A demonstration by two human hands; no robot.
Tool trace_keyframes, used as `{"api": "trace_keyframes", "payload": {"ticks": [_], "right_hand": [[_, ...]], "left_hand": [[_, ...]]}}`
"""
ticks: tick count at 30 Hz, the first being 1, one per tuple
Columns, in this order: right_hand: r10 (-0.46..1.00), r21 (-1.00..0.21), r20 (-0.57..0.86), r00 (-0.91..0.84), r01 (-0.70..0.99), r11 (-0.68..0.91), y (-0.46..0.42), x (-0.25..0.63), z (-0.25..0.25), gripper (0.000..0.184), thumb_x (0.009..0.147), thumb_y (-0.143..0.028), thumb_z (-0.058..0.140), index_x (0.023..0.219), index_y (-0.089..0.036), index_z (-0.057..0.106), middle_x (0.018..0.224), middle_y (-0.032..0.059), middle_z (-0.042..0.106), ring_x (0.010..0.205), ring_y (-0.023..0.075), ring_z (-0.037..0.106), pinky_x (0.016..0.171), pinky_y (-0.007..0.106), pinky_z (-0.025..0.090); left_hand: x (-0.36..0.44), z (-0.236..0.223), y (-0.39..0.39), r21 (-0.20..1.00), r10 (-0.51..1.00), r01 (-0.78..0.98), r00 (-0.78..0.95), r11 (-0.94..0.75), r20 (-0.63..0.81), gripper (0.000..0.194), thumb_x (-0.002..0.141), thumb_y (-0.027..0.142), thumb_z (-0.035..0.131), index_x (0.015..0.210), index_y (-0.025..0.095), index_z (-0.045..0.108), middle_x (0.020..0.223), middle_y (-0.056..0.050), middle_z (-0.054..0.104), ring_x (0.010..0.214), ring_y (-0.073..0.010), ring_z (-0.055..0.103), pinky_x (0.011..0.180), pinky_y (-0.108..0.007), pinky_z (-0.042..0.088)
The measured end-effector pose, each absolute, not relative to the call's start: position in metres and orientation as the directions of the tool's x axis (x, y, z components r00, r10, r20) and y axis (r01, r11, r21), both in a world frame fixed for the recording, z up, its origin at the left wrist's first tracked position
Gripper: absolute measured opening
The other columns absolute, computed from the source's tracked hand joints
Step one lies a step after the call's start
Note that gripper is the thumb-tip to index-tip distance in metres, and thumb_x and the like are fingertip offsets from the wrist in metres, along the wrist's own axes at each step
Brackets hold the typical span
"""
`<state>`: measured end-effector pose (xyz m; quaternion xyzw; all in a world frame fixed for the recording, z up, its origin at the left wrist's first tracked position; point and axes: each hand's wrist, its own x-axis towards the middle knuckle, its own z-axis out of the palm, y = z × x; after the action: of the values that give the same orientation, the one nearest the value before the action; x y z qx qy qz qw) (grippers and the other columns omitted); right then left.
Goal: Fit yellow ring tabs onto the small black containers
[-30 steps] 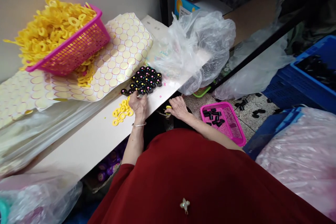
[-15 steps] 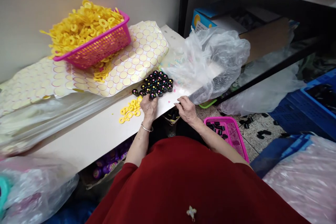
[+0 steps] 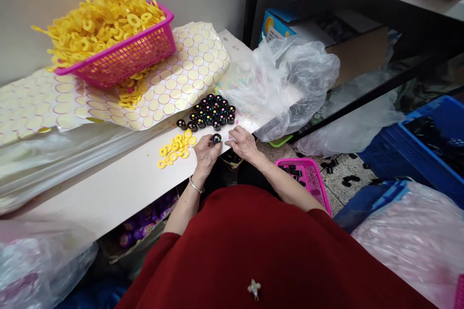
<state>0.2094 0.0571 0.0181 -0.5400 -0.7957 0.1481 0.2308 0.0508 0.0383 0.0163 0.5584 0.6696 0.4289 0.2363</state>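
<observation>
My left hand (image 3: 206, 157) grips a small black round cup (image 3: 216, 138) between thumb and fingers, its open top facing up with coloured beads inside. Just to the right, my right hand (image 3: 242, 144) rests at the table edge, its fingers bent and drawn together; whatever lies between the tips is too small to make out. Tiny pink beads (image 3: 237, 122) are on the table near it. Beyond both hands stands a cluster of black cups (image 3: 213, 111) with coloured beads in them. A pile of yellow rings with tabs (image 3: 176, 149) lies left of my left hand.
A pink basket (image 3: 123, 60) heaped with yellow rings sits on sheets of round stickers (image 3: 188, 65). Clear plastic bags (image 3: 304, 72) crowd the table's right end. A second pink basket (image 3: 315, 178) with black parts is on the floor, near a blue crate (image 3: 431, 140).
My left hand has drawn one black cup away from the cluster toward me. My right hand has shifted left, closer to that cup. The camera view has moved slightly.
</observation>
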Motion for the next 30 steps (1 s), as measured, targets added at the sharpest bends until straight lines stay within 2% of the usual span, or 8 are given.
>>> {"api": "trace_keyframes", "payload": {"ticks": [6, 9, 12, 14, 17, 23, 27, 30], "right_hand": [[0.946, -0.652, 0.315, -0.079, 0.706, 0.276, 0.064, 0.221, 0.009, 0.022, 0.086, -0.026, 0.049, 0.103, -0.017, 0.060, 0.101, 0.0101, 0.056, 0.088, 0.0210, 0.055, 0.075, 0.031, 0.045], [0.942, -0.701, 0.328, -0.066, 0.652, 0.290, 0.059, 0.226, 0.005, 0.020, 0.085, -0.026, 0.048, 0.099, -0.016, 0.060, 0.098, 0.0098, 0.056, 0.086, 0.0204, 0.055, 0.073, 0.030, 0.045], [0.941, -0.732, 0.332, -0.064, 0.612, 0.300, 0.048, 0.227, 0.000, 0.020, 0.085, -0.026, 0.047, 0.097, -0.015, 0.059, 0.097, 0.0102, 0.055, 0.085, 0.0197, 0.055, 0.073, 0.030, 0.046], [0.943, -0.736, 0.326, -0.067, 0.608, 0.297, 0.039, 0.225, -0.002, 0.020, 0.087, -0.027, 0.046, 0.097, -0.016, 0.059, 0.097, 0.0100, 0.055, 0.086, 0.0194, 0.055, 0.073, 0.030, 0.046], [0.939, -0.738, 0.334, -0.085, 0.596, 0.316, 0.030, 0.220, -0.002, 0.020, 0.087, -0.027, 0.046, 0.098, -0.016, 0.059, 0.096, 0.0097, 0.056, 0.085, 0.0190, 0.055, 0.072, 0.030, 0.046], [0.914, -0.757, 0.384, -0.134, 0.522, 0.394, 0.023, 0.215, 0.001, 0.016, 0.087, -0.025, 0.050, 0.097, -0.017, 0.060, 0.091, 0.0076, 0.055, 0.079, 0.0169, 0.055, 0.069, 0.028, 0.047], [0.909, -0.760, 0.394, -0.136, 0.508, 0.405, 0.021, 0.214, 0.001, 0.014, 0.087, -0.024, 0.050, 0.096, -0.019, 0.060, 0.090, 0.0060, 0.054, 0.077, 0.0158, 0.055, 0.069, 0.028, 0.047], [0.904, -0.755, 0.402, -0.149, 0.504, 0.419, 0.019, 0.213, 0.003, 0.013, 0.087, -0.023, 0.050, 0.094, -0.019, 0.061, 0.089, 0.0056, 0.054, 0.077, 0.0156, 0.055, 0.071, 0.028, 0.048]], "left_hand": [[0.047, 0.010, 0.033, 0.775, 0.951, 0.622, -0.157, -0.115, 0.267, 0.029, 0.066, 0.034, 0.063, 0.089, 0.017, 0.065, 0.075, 0.000, 0.059, 0.062, -0.0127, 0.051, 0.060, -0.027, 0.042], [0.032, 0.012, 0.026, 0.646, 0.881, 0.741, -0.166, -0.185, 0.443, 0.028, 0.069, 0.032, 0.064, 0.093, 0.017, 0.064, 0.093, -0.007, 0.063, 0.075, -0.0171, 0.054, 0.068, -0.031, 0.043], [0.015, 0.012, 0.016, 0.453, 0.831, 0.887, -0.191, -0.082, 0.523, 0.015, 0.073, 0.025, 0.060, 0.085, 0.018, 0.065, 0.094, -0.009, 0.062, 0.083, -0.0220, 0.051, 0.073, -0.035, 0.040], [0.007, 0.012, 0.011, 0.329, 0.864, 0.944, -0.162, -0.004, 0.477, 0.008, 0.076, 0.023, 0.057, 0.075, 0.018, 0.063, 0.085, -0.010, 0.061, 0.080, -0.0231, 0.048, 0.069, -0.036, 0.037], [0.004, 0.013, 0.007, 0.220, 0.924, 0.975, -0.119, 0.039, 0.363, 0.021, 0.083, 0.024, 0.051, 0.065, 0.018, 0.060, 0.077, -0.010, 0.059, 0.075, -0.0234, 0.045, 0.067, -0.036, 0.033], [0.016, 0.029, 0.013, 0.206, 0.963, 0.973, -0.147, 0.100, 0.225, 0.020, 0.086, 0.029, 0.049, 0.091, 0.018, 0.065, 0.096, -0.012, 0.062, 0.088, -0.0258, 0.047, 0.073, -0.037, 0.033], [0.017, 0.033, 0.023, 0.158, 0.985, 0.979, -0.143, 0.125, 0.102, 0.019, 0.085, 0.024, 0.047, 0.080, 0.018, 0.064, 0.093, -0.013, 0.061, 0.091, -0.0280, 0.048, 0.072, -0.037, 0.031], [0.013, 0.028, 0.025, 0.165, 0.986, 0.981, -0.119, 0.099, 0.120, 0.022, 0.086, 0.019, 0.043, 0.074, 0.018, 0.062, 0.089, -0.013, 0.061, 0.088, -0.0266, 0.049, 0.072, -0.037, 0.032]]}}
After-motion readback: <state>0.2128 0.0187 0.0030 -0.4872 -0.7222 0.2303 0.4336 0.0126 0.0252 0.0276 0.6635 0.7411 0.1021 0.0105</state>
